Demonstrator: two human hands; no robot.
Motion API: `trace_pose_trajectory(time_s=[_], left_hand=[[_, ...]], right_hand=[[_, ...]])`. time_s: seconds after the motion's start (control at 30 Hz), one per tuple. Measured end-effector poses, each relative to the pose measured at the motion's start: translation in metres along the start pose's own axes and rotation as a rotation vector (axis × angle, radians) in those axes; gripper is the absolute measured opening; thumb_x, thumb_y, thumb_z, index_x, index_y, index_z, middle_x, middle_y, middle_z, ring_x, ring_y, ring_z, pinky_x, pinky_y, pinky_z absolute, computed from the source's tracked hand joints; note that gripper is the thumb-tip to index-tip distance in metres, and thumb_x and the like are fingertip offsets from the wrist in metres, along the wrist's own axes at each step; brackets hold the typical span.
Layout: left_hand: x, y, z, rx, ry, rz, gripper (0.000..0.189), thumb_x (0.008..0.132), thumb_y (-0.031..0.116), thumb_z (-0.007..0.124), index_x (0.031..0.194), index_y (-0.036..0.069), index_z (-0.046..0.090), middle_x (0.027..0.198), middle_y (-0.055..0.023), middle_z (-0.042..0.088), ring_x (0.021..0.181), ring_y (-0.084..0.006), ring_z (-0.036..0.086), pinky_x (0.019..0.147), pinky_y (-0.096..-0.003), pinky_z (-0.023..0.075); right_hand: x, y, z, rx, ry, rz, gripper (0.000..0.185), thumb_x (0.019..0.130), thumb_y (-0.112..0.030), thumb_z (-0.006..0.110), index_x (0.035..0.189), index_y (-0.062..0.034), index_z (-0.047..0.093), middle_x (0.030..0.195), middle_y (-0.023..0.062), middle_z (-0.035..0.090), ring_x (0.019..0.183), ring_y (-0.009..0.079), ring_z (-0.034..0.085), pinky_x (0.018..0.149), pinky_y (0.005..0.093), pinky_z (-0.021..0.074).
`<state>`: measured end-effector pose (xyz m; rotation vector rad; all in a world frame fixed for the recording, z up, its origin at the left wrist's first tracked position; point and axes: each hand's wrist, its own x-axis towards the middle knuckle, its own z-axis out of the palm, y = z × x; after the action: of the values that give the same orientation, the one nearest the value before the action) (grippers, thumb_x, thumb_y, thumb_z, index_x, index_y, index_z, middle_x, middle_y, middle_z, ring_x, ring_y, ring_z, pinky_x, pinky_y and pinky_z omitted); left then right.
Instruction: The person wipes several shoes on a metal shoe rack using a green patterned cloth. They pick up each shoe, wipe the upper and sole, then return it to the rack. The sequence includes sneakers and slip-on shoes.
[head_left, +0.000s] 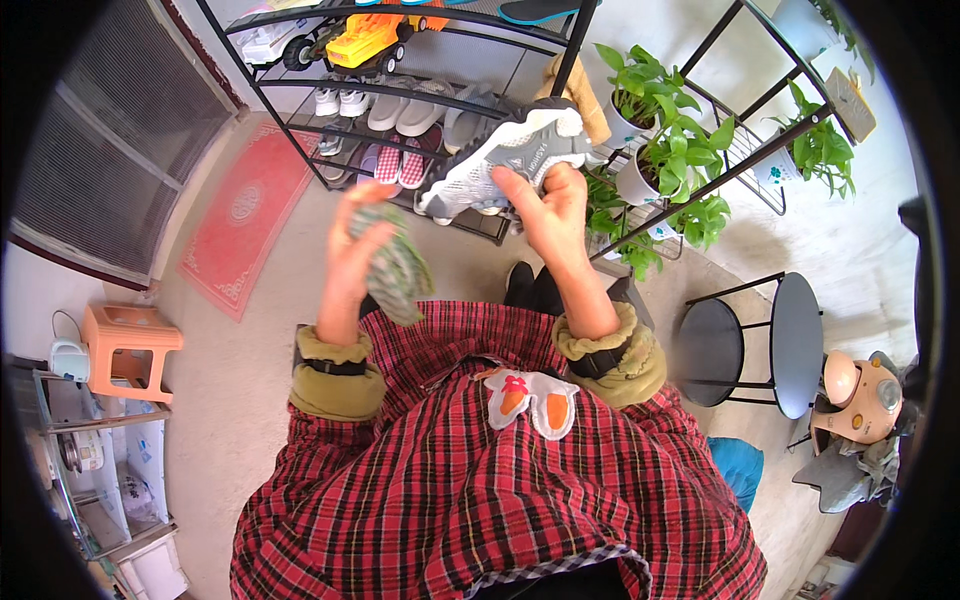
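My left hand (352, 262) grips a folded green and white cloth (390, 262), blurred, hanging down on its right side. With my right hand (551, 206) I hold a grey and white sneaker (502, 157), thumb on its side, its dark sole turned to the upper left. A gap separates the cloth from the sneaker. Just beyond the sneaker is a black metal shoe rack (412, 94) bearing grey slippers (405, 109), white shoes (341, 101) and red checked shoes (400, 161). A yellow toy truck (365, 41) sits on a higher shelf.
Potted green plants (637, 169) fill a black metal stand at the right, close to my right hand. A red mat (247, 217) lies before a screen door. Black round stands (796, 345) and a beige helmet (859, 401) are farther right. An orange plastic stool (131, 352) is at the left.
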<state>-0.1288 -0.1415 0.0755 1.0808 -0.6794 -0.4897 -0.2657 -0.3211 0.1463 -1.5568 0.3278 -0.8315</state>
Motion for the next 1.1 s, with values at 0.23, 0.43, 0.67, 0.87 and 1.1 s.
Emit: trace_pose_trajectory(time_s=[0.23, 0.43, 0.67, 0.87, 1.1], left_hand=[[0.054, 0.063, 0.025, -0.078, -0.107, 0.255, 0.03, 0.083, 0.012, 0.044, 0.107, -0.001, 0.055, 0.112, -0.0118, 0.054, 0.104, -0.0182, 0.051, 0.09, -0.0307, 0.0403], [0.086, 0.056, 0.104, 0.779, -0.104, 0.694, 0.017, 0.083, 0.02, 0.059, 0.081, 0.003, 0.06, 0.073, -0.0066, 0.052, 0.066, -0.0191, 0.056, 0.057, -0.0293, 0.0438], [0.071, 0.035, 0.121, 1.01, -0.186, 0.529, 0.029, 0.084, 0.023, 0.054, 0.067, 0.001, 0.051, 0.068, -0.0134, 0.05, 0.06, -0.0362, 0.051, 0.049, -0.0407, 0.038], [0.011, 0.002, 0.116, 0.9, -0.118, 0.606, 0.023, 0.079, 0.01, 0.058, 0.06, 0.002, 0.047, 0.059, -0.0135, 0.043, 0.051, -0.0309, 0.048, 0.045, -0.0387, 0.0347], [-0.044, -0.054, 0.07, 1.025, -0.179, 0.102, 0.02, 0.078, 0.014, 0.061, 0.063, 0.001, 0.054, 0.062, -0.0128, 0.05, 0.05, -0.0268, 0.05, 0.047, -0.0339, 0.0381]], right_hand=[[-0.006, 0.014, 0.008, -0.149, -0.028, 0.031, 0.02, 0.067, -0.014, 0.068, 0.074, 0.0029, 0.061, 0.065, 0.0066, 0.062, 0.06, 0.0087, 0.056, 0.058, 0.0265, 0.0456], [-0.01, 0.026, 0.014, -0.139, 0.079, -0.085, 0.042, 0.085, -0.025, 0.059, 0.056, -0.0022, 0.04, 0.052, -0.0011, 0.04, 0.051, 0.0069, 0.034, 0.045, 0.028, 0.0314], [-0.017, 0.031, 0.013, -0.051, 0.318, -0.203, 0.046, 0.093, -0.024, 0.048, 0.054, -0.0029, 0.035, 0.051, -0.0025, 0.033, 0.052, 0.0065, 0.028, 0.043, 0.0274, 0.0243], [0.006, 0.04, -0.005, -0.252, 0.482, -0.277, 0.044, 0.091, -0.023, 0.048, 0.054, -0.0006, 0.04, 0.047, 0.0019, 0.032, 0.047, 0.0092, 0.028, 0.042, 0.0307, 0.0249], [0.031, 0.038, -0.028, -0.146, 0.525, -0.117, 0.046, 0.091, -0.029, 0.05, 0.054, -0.0043, 0.04, 0.052, -0.005, 0.035, 0.052, 0.0063, 0.03, 0.046, 0.0271, 0.0265]])
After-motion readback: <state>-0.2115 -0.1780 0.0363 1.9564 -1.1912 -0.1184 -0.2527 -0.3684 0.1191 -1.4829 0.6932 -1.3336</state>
